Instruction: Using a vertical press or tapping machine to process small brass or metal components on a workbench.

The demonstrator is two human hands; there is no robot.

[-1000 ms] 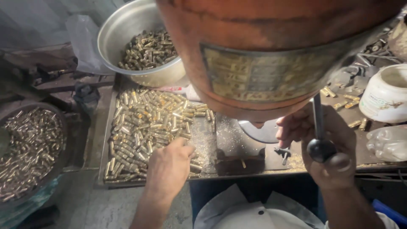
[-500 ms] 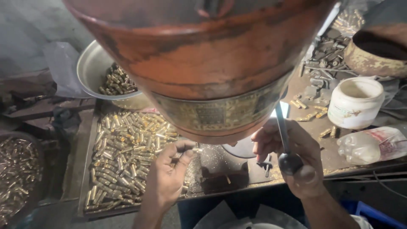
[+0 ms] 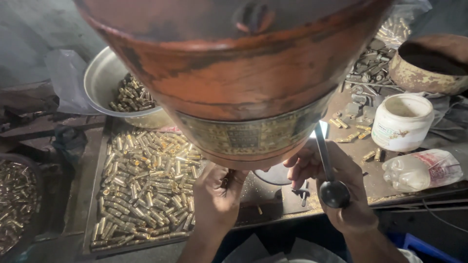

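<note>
- The left hand has risen from the tray of brass casings at lower left since a second ago; its fingers are now pinched narrow just under the big rust-orange drum, on something too small to tell.
- The right hand stays beside the black-knobbed lever, lower centre-right; I cannot tell whether its grip closes on it.
- The metal bowl, upper left, holds more casings.
- A white jar and a clear plastic bottle sit on the tabletop at right.
</note>
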